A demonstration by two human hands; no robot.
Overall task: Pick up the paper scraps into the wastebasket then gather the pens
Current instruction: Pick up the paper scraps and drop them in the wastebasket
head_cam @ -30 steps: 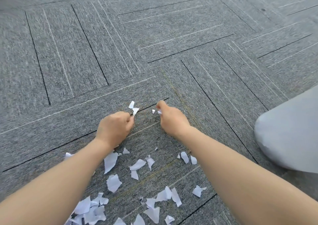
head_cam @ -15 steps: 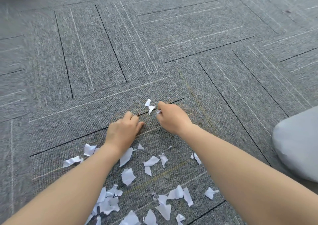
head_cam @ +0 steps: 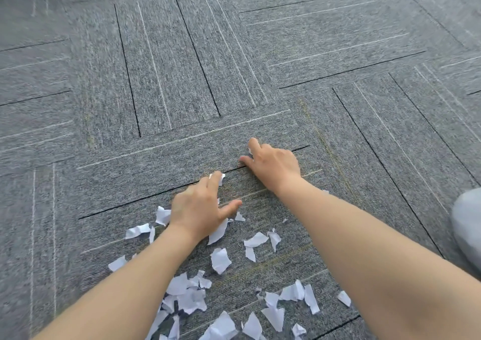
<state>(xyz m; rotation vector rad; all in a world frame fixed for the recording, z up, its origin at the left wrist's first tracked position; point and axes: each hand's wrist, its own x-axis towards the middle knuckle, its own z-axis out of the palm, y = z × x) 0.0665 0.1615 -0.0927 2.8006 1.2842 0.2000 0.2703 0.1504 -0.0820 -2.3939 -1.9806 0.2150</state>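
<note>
Several torn white paper scraps [head_cam: 220, 260] lie scattered on the grey carpet, most of them near me between my forearms. My left hand [head_cam: 200, 209] rests flat on the carpet with fingers and thumb apart; its fingertips touch one small scrap [head_cam: 219, 178], and another scrap [head_cam: 218, 233] pokes out from under its palm. My right hand [head_cam: 273, 165] lies a little farther out, fingers spread on the carpet, with a sliver of white paper [head_cam: 250, 151] showing beside the index finger. No wastebasket and no pens are in view.
The floor is grey carpet tile [head_cam: 182, 66] with dark seams and pale stripes. A rounded light-grey shape [head_cam: 468, 227] sits at the right edge, level with my right forearm.
The view has shifted left. My left hand has uncurled and spread flat, reaching the scrap at the seam. My right hand has loosened its pinch and slid farther out; the two far scraps are covered.
</note>
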